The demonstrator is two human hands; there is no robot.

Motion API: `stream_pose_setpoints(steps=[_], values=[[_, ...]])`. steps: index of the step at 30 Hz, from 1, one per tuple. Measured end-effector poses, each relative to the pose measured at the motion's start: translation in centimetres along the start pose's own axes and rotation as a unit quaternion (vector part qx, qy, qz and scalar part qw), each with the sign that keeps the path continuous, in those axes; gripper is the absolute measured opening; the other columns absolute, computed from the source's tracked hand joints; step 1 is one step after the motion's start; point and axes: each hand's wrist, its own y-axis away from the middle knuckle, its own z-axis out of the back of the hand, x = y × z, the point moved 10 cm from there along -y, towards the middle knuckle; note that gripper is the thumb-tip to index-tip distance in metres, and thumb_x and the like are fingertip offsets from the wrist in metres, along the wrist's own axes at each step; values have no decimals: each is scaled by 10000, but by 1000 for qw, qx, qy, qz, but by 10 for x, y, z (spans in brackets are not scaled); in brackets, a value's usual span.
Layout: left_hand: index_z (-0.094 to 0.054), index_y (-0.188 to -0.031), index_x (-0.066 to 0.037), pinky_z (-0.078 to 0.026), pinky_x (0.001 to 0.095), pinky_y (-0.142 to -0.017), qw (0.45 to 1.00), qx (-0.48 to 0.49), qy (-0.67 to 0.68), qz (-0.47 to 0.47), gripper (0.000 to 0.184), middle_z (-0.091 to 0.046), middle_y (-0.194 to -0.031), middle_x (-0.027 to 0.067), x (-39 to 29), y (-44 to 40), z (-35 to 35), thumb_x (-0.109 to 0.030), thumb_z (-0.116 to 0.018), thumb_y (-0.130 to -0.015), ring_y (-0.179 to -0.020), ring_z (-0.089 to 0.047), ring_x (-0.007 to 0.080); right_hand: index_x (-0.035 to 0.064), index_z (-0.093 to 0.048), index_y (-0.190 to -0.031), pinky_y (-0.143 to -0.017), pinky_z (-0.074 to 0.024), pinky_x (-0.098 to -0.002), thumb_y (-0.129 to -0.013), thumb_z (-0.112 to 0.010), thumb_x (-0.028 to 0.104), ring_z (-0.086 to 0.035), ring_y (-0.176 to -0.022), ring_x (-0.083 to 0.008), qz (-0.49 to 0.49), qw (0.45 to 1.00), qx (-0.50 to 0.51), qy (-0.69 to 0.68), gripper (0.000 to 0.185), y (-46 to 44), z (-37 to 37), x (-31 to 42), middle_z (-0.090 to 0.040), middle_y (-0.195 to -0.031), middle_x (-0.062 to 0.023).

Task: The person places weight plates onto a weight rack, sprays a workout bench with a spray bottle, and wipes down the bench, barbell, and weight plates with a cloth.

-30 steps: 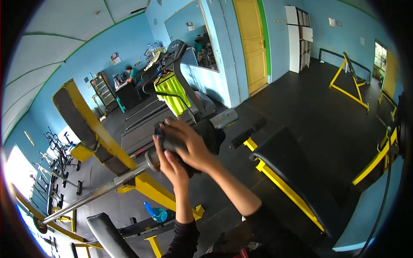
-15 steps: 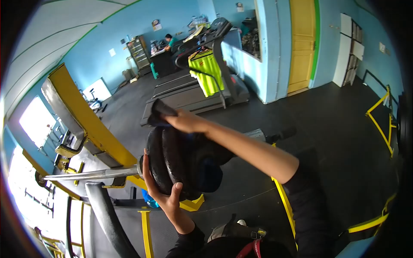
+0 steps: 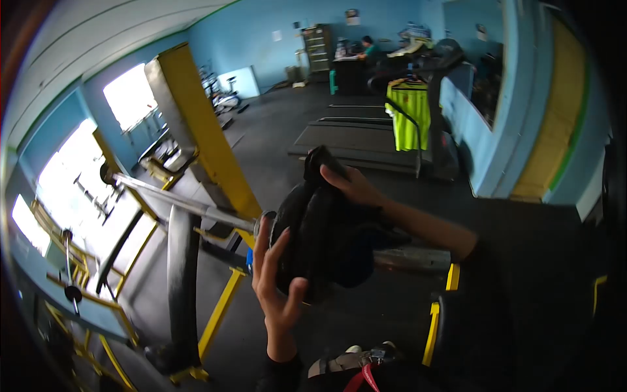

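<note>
Black weight plates (image 3: 297,228) sit side by side on a barbell (image 3: 189,206), whose metal sleeve end (image 3: 418,258) sticks out to the right. My left hand (image 3: 277,294) grips the plates low on the near side, fingers along the left face and thumb over the rim. At the top of the plates, my right hand (image 3: 356,186) is closed on a dark cloth (image 3: 320,163), bunched against the rim. Part of a dark blue fabric (image 3: 356,264) hangs at the plates' right side; whether it belongs to the same cloth I cannot tell.
A yellow post (image 3: 206,130) rises left of the barbell, near a black padded bench (image 3: 183,281). Beyond stands a treadmill (image 3: 339,140) with a neon yellow shirt (image 3: 411,121) hung on it. A person (image 3: 369,49) sits at a desk at the back.
The view has swung left, so the room and plates appear further right. My right hand remains atop the plates with the cloth; my left fingers have spread a little on the plates.
</note>
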Motion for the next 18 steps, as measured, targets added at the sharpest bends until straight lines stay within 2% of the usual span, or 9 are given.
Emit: stream_pose_setpoints(steps=[1,2,4,5,6,7,8,12,18], values=[[-556,-1132,-42,-337,401,-952,1000,-10,-25,-12,518,-446,-1257,202,-11,-4,-7,-296,-685,-700,-1136,-461,339,21,-483,-1180,-848,-407,-331,-872,-486,372,-520,-1000,-203,77,997,1,7,467,-11,-2,-3,-554,-1077,-133],[-556,-1132,-42,-337,401,-952,999,-24,-39,-2,518,-446,-1257,202,-10,-5,-11,-296,-685,-700,-1136,-461,339,21,-483,-1180,-848,-407,-331,-872,-486,372,-520,-1000,-203,73,997,22,7,467,-28,-5,-37,-554,-1077,-133],[-588,-1110,-94,-360,398,-932,979,-45,-198,-2,534,-458,-1260,165,-8,-3,-22,-258,-728,-621,-1104,-487,319,0,-487,-1167,-845,-415,-333,-865,-495,378,-525,-1004,-208,205,977,-40,-49,484,-34,9,-61,-534,-1115,-137],[-588,-1103,-61,-352,425,-957,983,-37,-177,19,521,-431,-1275,187,-5,-3,-24,-218,-702,-619,-1158,-439,338,-7,-489,-1163,-844,-418,-334,-862,-499,380,-526,-1006,-210,246,965,-54,-71,490,-24,9,-53,-528,-1128,-138],[-588,-1103,-61,-352,425,-957,980,-40,-192,30,521,-431,-1275,187,-3,-3,-25,-218,-702,-619,-1158,-439,338,-15,-455,-1192,-866,-412,-336,-872,-489,362,-515,-1027,-220,136,959,11,-248,496,-21,-3,-74,-483,-1182,-138],[-587,-1104,-57,-349,421,-961,981,-40,-189,27,508,-433,-1274,188,-4,-2,-27,-197,-692,-626,-1161,-437,336,-24,-421,-1222,-889,-406,-339,-881,-480,343,-504,-1048,-230,13,906,33,-422,504,-9,-17,-85,-439,-1236,-137],[-586,-1105,-53,-345,416,-965,982,-39,-186,24,497,-434,-1273,188,-5,-1,-28,-177,-681,-633,-1164,-434,333,-21,-425,-1214,-883,-407,-338,-880,-481,345,-507,-1039,-230,-33,869,35,-493,498,3,-28,-93,-444,-1225,-137],[-613,-1077,-100,-360,404,-948,981,-79,-177,11,474,-454,-1264,160,-8,8,-26,-147,-701,-613,-1125,-471,319,-11,-442,-1179,-858,-411,-335,-878,-486,351,-515,-1003,-229,-42,845,33,-532,472,40,-61,-114,-463,-1178,-136],[-608,-1089,-108,-361,401,-948,975,-89,-204,3,424,-448,-1271,154,-24,12,-34,-148,-671,-672,-1145,-455,302,5,-467,-1126,-821,-417,-331,-874,-493,360,-529,-950,-227,8,884,-62,-464,437,90,-121,-140,-492,-1109,-135]])
